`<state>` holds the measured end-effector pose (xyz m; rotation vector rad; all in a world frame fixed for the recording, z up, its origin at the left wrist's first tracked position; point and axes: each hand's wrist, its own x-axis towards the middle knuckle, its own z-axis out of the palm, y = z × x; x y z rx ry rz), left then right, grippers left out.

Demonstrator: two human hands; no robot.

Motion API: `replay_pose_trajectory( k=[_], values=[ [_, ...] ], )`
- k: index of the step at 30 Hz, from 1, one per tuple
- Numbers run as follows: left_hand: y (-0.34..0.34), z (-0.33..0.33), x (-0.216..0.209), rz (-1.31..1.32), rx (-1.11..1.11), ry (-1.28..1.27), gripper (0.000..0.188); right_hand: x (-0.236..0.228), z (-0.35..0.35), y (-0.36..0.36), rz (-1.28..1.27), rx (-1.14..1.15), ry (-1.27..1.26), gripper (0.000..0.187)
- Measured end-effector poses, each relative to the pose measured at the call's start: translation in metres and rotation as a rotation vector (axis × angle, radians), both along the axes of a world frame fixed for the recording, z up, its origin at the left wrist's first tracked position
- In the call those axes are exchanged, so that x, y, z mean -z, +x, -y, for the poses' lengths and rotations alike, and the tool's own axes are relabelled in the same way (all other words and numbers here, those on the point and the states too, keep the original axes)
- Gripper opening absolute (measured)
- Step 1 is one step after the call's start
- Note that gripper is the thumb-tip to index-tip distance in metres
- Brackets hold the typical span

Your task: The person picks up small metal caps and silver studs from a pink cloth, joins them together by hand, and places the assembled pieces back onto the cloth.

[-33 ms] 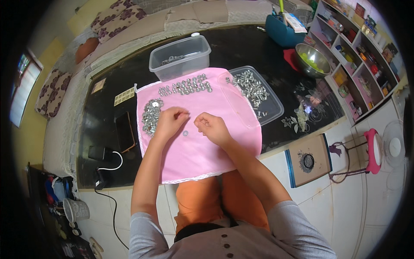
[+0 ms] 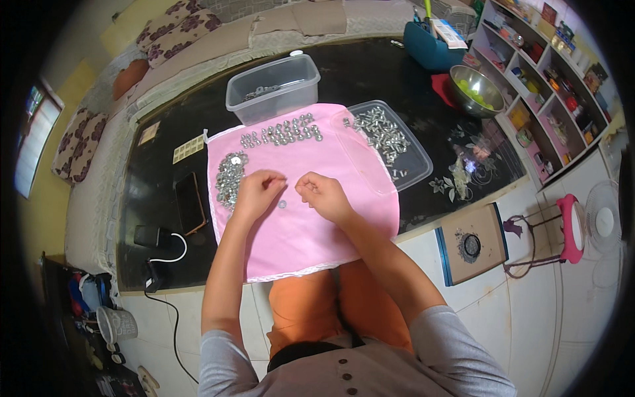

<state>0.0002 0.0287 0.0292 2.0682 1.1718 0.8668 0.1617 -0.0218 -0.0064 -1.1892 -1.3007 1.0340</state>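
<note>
My left hand (image 2: 260,193) is over the pink cloth (image 2: 304,241) with thumb and fingers pinched together. Facing it across a small gap, my right hand (image 2: 324,196) is closed with curled fingers. Whatever either hand holds is too small or hidden to name. A single small round washer (image 2: 282,204) lies on the cloth just below the gap. Beside my left hand is a pile of shiny washer-like metal pieces (image 2: 229,177). Farther back, several small metal fasteners (image 2: 283,131) stand in rows. To the right, a shallow clear plastic tray (image 2: 418,173) holds many loose bolts (image 2: 382,132).
Behind the cloth stands a clear plastic tub (image 2: 272,96) with some metal parts inside. A phone (image 2: 190,202) and a black box-shaped device (image 2: 153,235) with a white cable lie at left. A steel bowl (image 2: 477,92) and teal container (image 2: 433,49) occupy the dark table's far right.
</note>
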Motion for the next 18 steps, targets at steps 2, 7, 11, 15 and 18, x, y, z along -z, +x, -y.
replay_pose_trajectory(
  k=[2, 7, 11, 15, 18],
  values=[
    [-0.008, 0.018, 0.007, 0.042, -0.034, -0.029, 0.014, -0.002, 0.001, -0.001, -0.035, -0.042, -0.007, 0.010],
    [-0.014, 0.039, 0.025, 0.082, -0.096, -0.059, 0.013, -0.004, 0.005, 0.004, 0.013, -0.031, 0.013, 0.011],
    [-0.013, 0.040, 0.035, 0.207, -0.162, 0.017, 0.012, -0.012, 0.014, 0.017, 0.000, -0.074, -0.088, 0.010],
    [-0.016, 0.039, 0.040, 0.250, -0.163, 0.004, 0.011, -0.022, 0.029, 0.056, 0.023, -0.019, -0.022, 0.008],
    [-0.017, 0.038, 0.041, 0.270, -0.160, 0.006, 0.011, -0.040, 0.036, 0.101, 0.382, 0.228, 0.087, 0.009]
  ],
)
